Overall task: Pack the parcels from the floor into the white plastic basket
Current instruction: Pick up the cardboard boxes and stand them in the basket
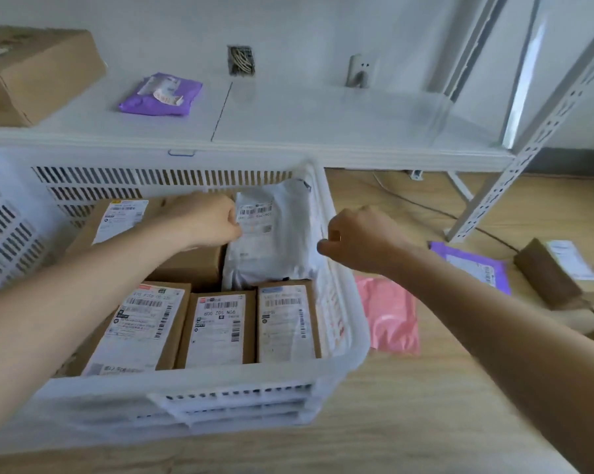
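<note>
The white plastic basket [220, 378] stands on the wooden floor and holds several labelled cardboard boxes [220, 326]. A white mailer bag [275, 248] lies tilted in its back right corner. My left hand [210, 217] grips the bag's left edge with curled fingers, beside a brown box [117, 217]. My right hand [357, 237] hovers over the basket's right rim, its curled fingertips pinching at the bag's right edge. To the right of the basket, a pink bag [388, 313], a purple bag [473, 265] and a brown box [555, 271] lie on the floor.
Behind the basket runs a low white shelf [323, 131] carrying a purple bag [162, 95] and a large cardboard box [32, 73]. The shelf's perforated metal upright [514, 165] slants down to the floor at the right, with cables under it.
</note>
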A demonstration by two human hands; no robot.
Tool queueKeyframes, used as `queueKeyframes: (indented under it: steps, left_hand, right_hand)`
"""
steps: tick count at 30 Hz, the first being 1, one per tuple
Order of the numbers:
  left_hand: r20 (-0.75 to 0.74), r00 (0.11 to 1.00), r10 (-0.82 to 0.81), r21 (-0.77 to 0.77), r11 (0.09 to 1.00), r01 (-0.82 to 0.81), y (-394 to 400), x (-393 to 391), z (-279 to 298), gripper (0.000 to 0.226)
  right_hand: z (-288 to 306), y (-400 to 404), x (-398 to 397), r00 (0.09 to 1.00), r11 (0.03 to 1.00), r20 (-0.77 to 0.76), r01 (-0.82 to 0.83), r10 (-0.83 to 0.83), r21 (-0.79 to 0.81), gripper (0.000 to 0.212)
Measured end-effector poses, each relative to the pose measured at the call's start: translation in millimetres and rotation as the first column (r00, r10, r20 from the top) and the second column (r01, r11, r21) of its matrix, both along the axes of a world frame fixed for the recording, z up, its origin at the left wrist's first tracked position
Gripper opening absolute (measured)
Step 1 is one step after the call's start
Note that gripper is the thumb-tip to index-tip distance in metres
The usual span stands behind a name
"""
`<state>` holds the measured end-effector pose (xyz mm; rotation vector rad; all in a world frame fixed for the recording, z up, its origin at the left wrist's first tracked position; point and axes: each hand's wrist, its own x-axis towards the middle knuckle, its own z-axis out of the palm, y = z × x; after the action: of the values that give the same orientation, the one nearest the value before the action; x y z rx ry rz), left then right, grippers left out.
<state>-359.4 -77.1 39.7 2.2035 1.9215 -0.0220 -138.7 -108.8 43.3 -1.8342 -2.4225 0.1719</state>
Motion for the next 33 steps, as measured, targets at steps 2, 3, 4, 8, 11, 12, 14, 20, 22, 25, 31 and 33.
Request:
queueKeyframes:
  steps: [2,3,4,8,11,12,14,20,22,25,31,33]
  left_hand:
    - [0.003,1.000,0.010,0.063,0.998,-0.010,0.2,37.9,5.2,0.017]
    - [0.010,1.000,0.017,0.093,0.995,-0.018,0.6,58.0,6.9,0.019]
    - [0.018,1.000,0.021,0.115,0.993,-0.023,0.2,78.6,8.0,0.019]
    - [0.043,0.999,0.026,0.141,0.989,-0.032,-4.0,160.6,8.1,0.011]
    - [0.070,0.996,0.051,0.149,0.987,-0.061,-5.6,215.9,1.5,0.004]
    - [0.070,0.996,0.064,0.146,0.987,-0.074,-6.2,233.8,-1.6,0.003]
    - [0.079,0.993,0.091,0.129,0.986,-0.101,-7.1,270.1,-9.2,0.006]
    - [0.106,0.992,0.070,0.143,0.986,-0.085,-4.4,375.7,-34.0,0.008]
    - [0.118,0.991,0.070,0.140,0.986,-0.086,-3.3,408.5,-43.6,0.012]
    - [0.122,0.990,0.063,0.122,0.989,-0.078,-1.8,457.6,-58.9,0.021]
    - [0.160,0.987,0.025,0.041,0.999,-0.032,5.4,554.6,-85.0,0.025]
    - [0.174,0.984,0.020,0.007,1.000,-0.022,6.6,585.8,-94.4,0.028]
  right_hand:
    - [8.4,-0.8,45.1,0.998,0.997,-0.016,0.056,-0.055,0.052,0.039]
    - [11.4,-2.3,68.7,0.997,0.994,-0.020,0.082,-0.081,0.066,0.041]
    - [13.1,-4.5,91.8,0.994,0.992,-0.022,0.107,-0.106,0.071,0.041]
    - [14.7,-13.0,178.0,0.986,0.985,-0.014,0.164,-0.163,0.049,0.042]
    - [11.8,-14.5,239.6,0.984,0.983,-0.017,0.176,-0.175,0.044,0.044]
    - [10.1,-14.5,259.5,0.983,0.982,-0.018,0.184,-0.183,0.042,0.045]
    - [6.4,-14.5,299.0,0.978,0.977,-0.024,0.209,-0.208,0.032,0.045]
    - [-6.3,-14.2,411.0,0.963,0.963,-0.002,0.271,-0.271,0.000,0.039]
    - [-13.3,-12.1,444.8,0.955,0.955,-0.002,0.297,-0.297,-0.020,0.037]
    - [-24.5,-10.3,494.5,0.932,0.932,-0.043,0.358,-0.361,-0.061,0.031]
    - [-54.4,-7.7,584.2,0.900,0.889,-0.023,0.426,-0.436,-0.167,0.016]
    - [-68.3,-6.1,606.2,0.905,0.883,0.009,0.416,-0.425,-0.218,0.017]
